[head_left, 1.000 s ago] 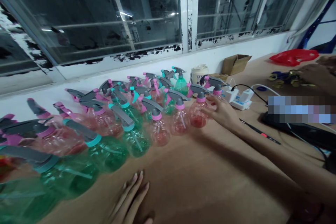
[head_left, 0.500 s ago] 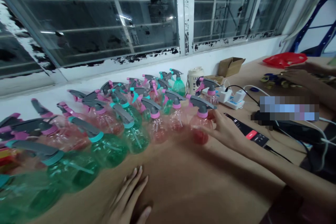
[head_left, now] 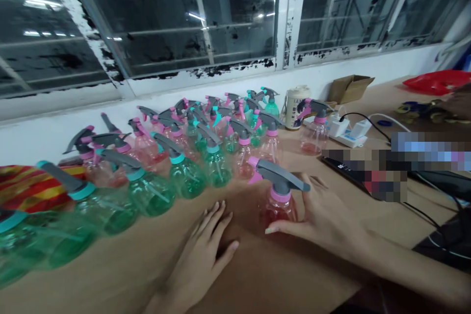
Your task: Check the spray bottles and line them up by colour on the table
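Note:
My right hand [head_left: 324, 218] is wrapped round a pink spray bottle [head_left: 278, 203] with a grey trigger and pink collar, standing on the brown table [head_left: 257, 279] in front of me. My left hand [head_left: 200, 260] lies flat on the table just left of that bottle, fingers stretched out, holding nothing. Behind them stand several rows of green spray bottles [head_left: 184, 174] and pink spray bottles [head_left: 270, 142] with grey triggers, reaching back to the wall under the window.
One more pink bottle [head_left: 314, 130] stands apart at the right, near a white power strip [head_left: 348, 130] with cables, a white jar [head_left: 296, 100] and a cardboard box [head_left: 349, 87]. A striped cloth [head_left: 25, 189] lies far left. Another person's hand [head_left: 458, 103] works at the far right by a red bag [head_left: 437, 81].
My right hand has pulled a pink bottle out of the group toward me across the table. The view has swung left, and my left hand has shifted slightly forward.

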`<state>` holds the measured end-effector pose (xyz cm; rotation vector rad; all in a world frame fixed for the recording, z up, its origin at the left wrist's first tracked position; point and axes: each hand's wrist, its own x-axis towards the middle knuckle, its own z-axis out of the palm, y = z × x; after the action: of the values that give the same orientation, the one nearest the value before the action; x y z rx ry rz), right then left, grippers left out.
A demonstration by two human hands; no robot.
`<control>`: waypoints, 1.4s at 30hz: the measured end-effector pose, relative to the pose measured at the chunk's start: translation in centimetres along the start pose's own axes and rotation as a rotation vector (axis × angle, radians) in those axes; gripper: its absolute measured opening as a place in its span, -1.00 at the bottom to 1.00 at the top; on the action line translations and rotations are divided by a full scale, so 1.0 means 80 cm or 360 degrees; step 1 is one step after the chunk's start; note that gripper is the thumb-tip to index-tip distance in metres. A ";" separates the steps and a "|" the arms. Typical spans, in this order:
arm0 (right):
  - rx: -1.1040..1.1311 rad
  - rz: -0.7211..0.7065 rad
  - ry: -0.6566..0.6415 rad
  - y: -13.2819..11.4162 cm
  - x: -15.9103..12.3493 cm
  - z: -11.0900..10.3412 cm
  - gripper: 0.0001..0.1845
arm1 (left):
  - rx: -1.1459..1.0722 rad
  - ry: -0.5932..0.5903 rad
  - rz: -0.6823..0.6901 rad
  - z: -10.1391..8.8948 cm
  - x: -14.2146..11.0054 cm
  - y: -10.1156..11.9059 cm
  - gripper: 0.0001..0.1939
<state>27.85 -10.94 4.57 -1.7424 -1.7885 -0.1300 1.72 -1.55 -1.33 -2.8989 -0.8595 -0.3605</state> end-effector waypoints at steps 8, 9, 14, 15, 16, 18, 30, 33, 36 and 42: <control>0.0917 -0.0072 -0.0124 -0.010 0.041 -0.022 -0.26 | -0.0003 0.0008 0.0011 -0.003 0.001 0.004 -0.48; 0.0994 -0.0067 -0.0127 -0.010 0.047 -0.020 -0.30 | 0.0000 0.0014 0.0006 -0.003 0.001 0.005 -0.48; 0.1174 0.0029 -0.0222 -0.005 0.058 0.004 -0.66 | -0.0020 0.0024 -0.0013 -0.002 0.000 0.006 -0.49; 0.1200 0.0067 -0.0211 -0.004 0.057 0.010 -0.72 | -0.0027 0.0021 -0.0020 -0.002 -0.001 0.006 -0.49; 0.1226 0.0100 -0.0203 -0.004 0.056 0.015 -0.76 | -0.0032 0.0016 -0.0026 -0.002 -0.001 0.006 -0.48; 0.1298 0.0141 -0.0205 -0.006 0.054 0.022 -0.77 | -0.0038 0.0004 -0.0027 -0.003 -0.002 0.005 -0.48; 0.1320 -0.0203 -0.0246 -0.022 0.076 0.028 -0.77 | -0.0097 -0.0016 -0.0055 -0.007 -0.002 0.010 -0.48; 0.1293 -0.0241 -0.0258 -0.024 0.077 0.032 -0.73 | -0.0107 -0.0034 -0.0051 -0.007 -0.003 0.010 -0.48; 0.1261 -0.0218 -0.0239 -0.027 0.076 0.034 -0.70 | -0.0114 -0.0038 -0.0061 -0.008 -0.003 0.010 -0.48; 0.1393 -0.0253 -0.0328 -0.037 0.083 0.037 -0.79 | -0.0136 -0.0133 -0.0083 -0.012 -0.001 0.014 -0.48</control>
<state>24.51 -4.10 6.55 -1.0033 -1.7290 0.6900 2.05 -2.66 -0.48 -2.9938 -0.9571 -0.2892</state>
